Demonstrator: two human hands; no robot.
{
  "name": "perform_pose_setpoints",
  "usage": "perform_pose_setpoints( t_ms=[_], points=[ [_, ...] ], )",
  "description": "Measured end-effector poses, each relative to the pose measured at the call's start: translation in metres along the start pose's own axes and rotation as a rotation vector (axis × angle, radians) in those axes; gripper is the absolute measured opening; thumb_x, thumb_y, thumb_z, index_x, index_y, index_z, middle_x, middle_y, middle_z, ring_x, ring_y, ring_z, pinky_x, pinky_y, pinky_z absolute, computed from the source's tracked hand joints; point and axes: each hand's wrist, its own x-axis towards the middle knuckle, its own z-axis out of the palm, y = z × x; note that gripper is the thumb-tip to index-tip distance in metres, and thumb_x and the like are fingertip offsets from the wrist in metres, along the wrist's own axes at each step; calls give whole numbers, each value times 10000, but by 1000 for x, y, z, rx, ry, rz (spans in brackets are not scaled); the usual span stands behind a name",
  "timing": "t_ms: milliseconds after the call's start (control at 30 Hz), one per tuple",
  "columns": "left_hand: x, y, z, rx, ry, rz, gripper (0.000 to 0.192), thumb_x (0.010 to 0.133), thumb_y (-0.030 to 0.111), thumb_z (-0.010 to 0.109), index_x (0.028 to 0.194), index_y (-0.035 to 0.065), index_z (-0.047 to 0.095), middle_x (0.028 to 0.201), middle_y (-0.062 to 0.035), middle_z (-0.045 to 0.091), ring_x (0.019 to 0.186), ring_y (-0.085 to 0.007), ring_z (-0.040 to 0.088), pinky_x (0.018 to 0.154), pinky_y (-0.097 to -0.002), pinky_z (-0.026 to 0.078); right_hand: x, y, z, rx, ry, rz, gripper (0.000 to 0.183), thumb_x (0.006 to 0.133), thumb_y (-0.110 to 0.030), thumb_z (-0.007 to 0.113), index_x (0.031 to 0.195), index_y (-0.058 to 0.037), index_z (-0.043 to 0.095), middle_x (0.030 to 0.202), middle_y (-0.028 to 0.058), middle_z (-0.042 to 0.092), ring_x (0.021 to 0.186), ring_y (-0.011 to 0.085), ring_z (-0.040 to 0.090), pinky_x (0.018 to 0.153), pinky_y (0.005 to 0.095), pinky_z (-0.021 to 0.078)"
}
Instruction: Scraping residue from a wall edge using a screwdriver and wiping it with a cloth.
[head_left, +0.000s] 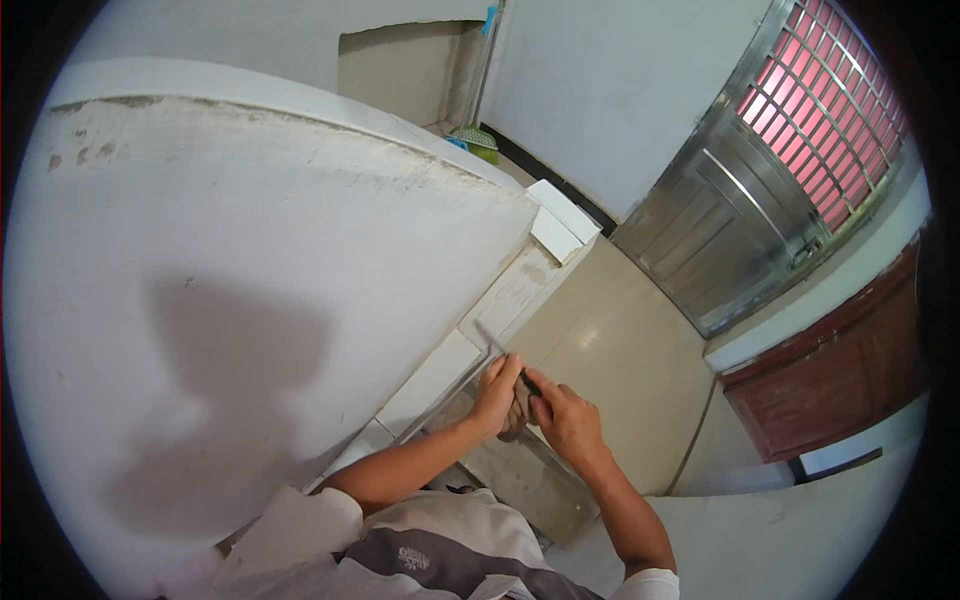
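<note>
Both of my hands are together in front of my chest, beside a wall end partly faced with white tiles. My right hand (574, 424) grips the black handle (530, 382) of a thin-bladed tool (491, 339), which may be a knife or a small trowel. The blade points up and left, over the wall's narrow edge. Close against it, my left hand (496, 395) has its fingers curled near the blade's base. A crumpled brownish cloth (517, 420) hangs between the hands; the left one appears to hold it. Above the white tile (427, 379) runs a bare strip (510, 289) of the edge.
White tiles (562, 217) cap the wall's corner. A grey-beige slab (525, 480) lies below my hands, near the tiled floor (600, 337). Farther off stand a metal door (705, 217), a green broom (476, 142) and a reddish-brown wooden panel (832, 360).
</note>
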Motion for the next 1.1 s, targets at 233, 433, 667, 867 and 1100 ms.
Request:
perform_pose_setpoints(
  t_ms=[233, 433, 667, 867, 1100],
  points=[
    [15, 16, 5, 117, -124, 33, 276, 978, 289, 488, 853, 52, 556, 775, 32, 501, 724, -53, 436, 638, -231, 388, 3, -9, 2, 119, 38, 100, 421, 831, -147, 640, 1241, -208, 570, 770, 101, 623, 655, 277, 629, 599, 377, 506],
    [-6, -9, -15, -93, 134, -71, 237, 976, 269, 505, 875, 61, 558, 813, 35, 511, 717, -43, 439, 611, -232, 397, -3, -1, 11, 62, -143, -36, 419, 817, -183, 662, 1226, -223, 581, 711, 85, 596, 595, 286, 609, 542, 390, 502],
    [12, -1, -9, 185, -38, 98, 266, 979, 284, 487, 857, 57, 551, 771, 31, 501, 711, -50, 432, 619, -230, 394, 1, 2, 14, 93, 31, 50, 413, 826, -165, 651, 1230, -209, 579, 737, 90, 602, 627, 269, 620, 580, 385, 506],
    [12, 8, 6, 223, 17, 90, 298, 970, 294, 489, 821, 40, 534, 714, 21, 491, 668, -53, 430, 580, -235, 383, -1, 6, 14, 117, 51, 39, 427, 840, -166, 639, 1256, -211, 558, 758, 100, 608, 647, 281, 622, 590, 385, 511],
    [1, 2, 2, 224, 76, 38, 274, 961, 282, 517, 842, 39, 560, 746, 22, 499, 705, -51, 423, 611, -230, 380, -2, 4, 8, 178, -8, 70, 416, 852, -140, 623, 1261, -173, 553, 787, 126, 622, 674, 296, 622, 611, 380, 508]
  ],
)
